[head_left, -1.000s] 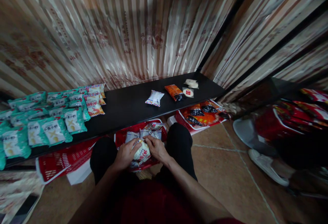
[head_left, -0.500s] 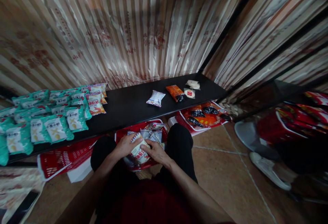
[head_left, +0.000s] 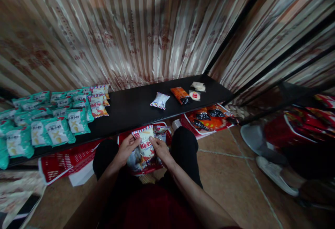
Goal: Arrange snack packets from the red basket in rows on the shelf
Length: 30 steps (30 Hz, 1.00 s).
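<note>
Between my two hands is a cream snack bag (head_left: 145, 143) with red print and a striped edge, its front turned up toward me. My left hand (head_left: 126, 149) pinches its left side, and my right hand (head_left: 160, 148) grips the right side. Below it, a red basket (head_left: 167, 141) between my knees holds several more such bags, partly hidden by my hands. On the black shelf (head_left: 125, 108) just beyond, similar cream bags (head_left: 98, 106) stand in a row beside many teal snack bags (head_left: 57, 131). One pale bag (head_left: 159, 100) lies alone near the shelf's middle.
Farther right on the shelf are an orange packet (head_left: 180, 95) and small clear-wrapped white packets (head_left: 194, 95). Under it sit a basket of orange packets (head_left: 209, 117) and another red basket (head_left: 65, 162). At right, a person's shoe (head_left: 276, 175) is near a red basket (head_left: 277, 131).
Both hands have raised the cream bag slightly and tipped it more upright, so more of its front shows. My fingers have shifted to its sides.
</note>
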Available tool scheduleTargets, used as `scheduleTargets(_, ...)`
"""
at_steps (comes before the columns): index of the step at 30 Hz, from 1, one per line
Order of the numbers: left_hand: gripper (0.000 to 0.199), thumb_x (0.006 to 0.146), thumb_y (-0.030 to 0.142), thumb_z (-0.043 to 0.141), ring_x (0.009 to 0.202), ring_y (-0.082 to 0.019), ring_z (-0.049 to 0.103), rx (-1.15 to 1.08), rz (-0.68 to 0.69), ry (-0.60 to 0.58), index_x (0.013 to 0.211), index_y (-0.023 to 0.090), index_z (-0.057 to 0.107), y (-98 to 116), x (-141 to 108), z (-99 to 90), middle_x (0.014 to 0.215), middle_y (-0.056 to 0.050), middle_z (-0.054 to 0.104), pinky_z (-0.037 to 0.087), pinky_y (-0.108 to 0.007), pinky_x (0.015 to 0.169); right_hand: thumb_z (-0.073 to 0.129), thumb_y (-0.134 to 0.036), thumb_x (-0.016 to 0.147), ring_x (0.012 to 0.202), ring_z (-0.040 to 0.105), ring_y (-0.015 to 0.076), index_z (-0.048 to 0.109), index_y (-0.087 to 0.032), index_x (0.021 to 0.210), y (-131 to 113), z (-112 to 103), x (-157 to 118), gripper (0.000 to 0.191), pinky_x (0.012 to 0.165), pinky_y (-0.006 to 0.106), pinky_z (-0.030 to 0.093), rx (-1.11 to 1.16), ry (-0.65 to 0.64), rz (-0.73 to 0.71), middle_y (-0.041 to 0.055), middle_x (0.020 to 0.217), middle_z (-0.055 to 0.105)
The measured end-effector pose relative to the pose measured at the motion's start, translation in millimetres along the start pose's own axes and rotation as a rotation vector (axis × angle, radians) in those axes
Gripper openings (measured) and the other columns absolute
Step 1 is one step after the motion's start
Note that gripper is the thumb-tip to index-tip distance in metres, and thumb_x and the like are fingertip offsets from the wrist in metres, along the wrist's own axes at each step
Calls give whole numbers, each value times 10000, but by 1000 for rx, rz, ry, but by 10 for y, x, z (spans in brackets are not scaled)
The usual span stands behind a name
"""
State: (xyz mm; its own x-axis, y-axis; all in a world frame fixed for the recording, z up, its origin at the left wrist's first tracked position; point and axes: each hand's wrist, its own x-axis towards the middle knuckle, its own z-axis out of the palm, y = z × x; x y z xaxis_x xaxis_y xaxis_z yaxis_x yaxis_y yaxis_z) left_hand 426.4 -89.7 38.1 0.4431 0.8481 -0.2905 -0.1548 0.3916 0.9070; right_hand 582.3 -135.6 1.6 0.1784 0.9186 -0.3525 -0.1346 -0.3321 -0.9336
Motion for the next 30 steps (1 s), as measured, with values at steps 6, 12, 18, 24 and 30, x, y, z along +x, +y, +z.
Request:
scheduleTargets(6, 538, 637, 433, 750, 1003, -251, 629, -60, 42, 112, 1057, 149, 570, -146, -28, 163, 1071, -123, 672, 460, -371, 921, 564, -664, 692, 564, 576, 173, 635, -185, 657, -6, 70, 27, 486, 559, 279, 433, 19, 82, 43, 31, 617, 661)
scheduleTargets(12, 545, 624, 533, 720, 981, -246, 636, -32, 59, 224, 990, 153, 584, -334, -10, 188, 1024, -114, 684, 470, -363, 907, 542, -695, 683, 579, 585, 174, 626, -182, 660, -1, 86, 67, 521, 564, 282, 446, -45, 108, 64, 32, 624, 663)
scheduleTargets(18, 562, 718, 639, 558, 802, -209, 653, 215, 73, 340, 1004, 156, 567, -383, -3, 141, 915, -83, 687, 519, -304, 705, 497, -706, 725, 713, 640, 218, 670, -167, 791, -62, 115, 15, 570, 670, 331, 494, -7, 4, 68, 66, 734, 697)
scheduleTargets(24, 505, 796, 614, 449, 763, -209, 645, 437, 76, 381, 970, 164, 598, -368, 23, 38, 880, -85, 689, 498, -302, 673, 563, -674, 707, 740, 660, 219, 671, -172, 899, -230, 133, -101, 548, 736, 349, 507, 101, -154, 87, 67, 805, 713)
scheduleTargets(30, 509, 793, 605, 463, 794, -209, 637, 439, 74, 351, 989, 159, 611, -277, 35, -24, 920, -89, 688, 492, -303, 698, 674, -639, 615, 744, 659, 222, 655, -176, 940, -183, 165, -83, 566, 765, 367, 501, 104, -152, 57, 49, 811, 712)
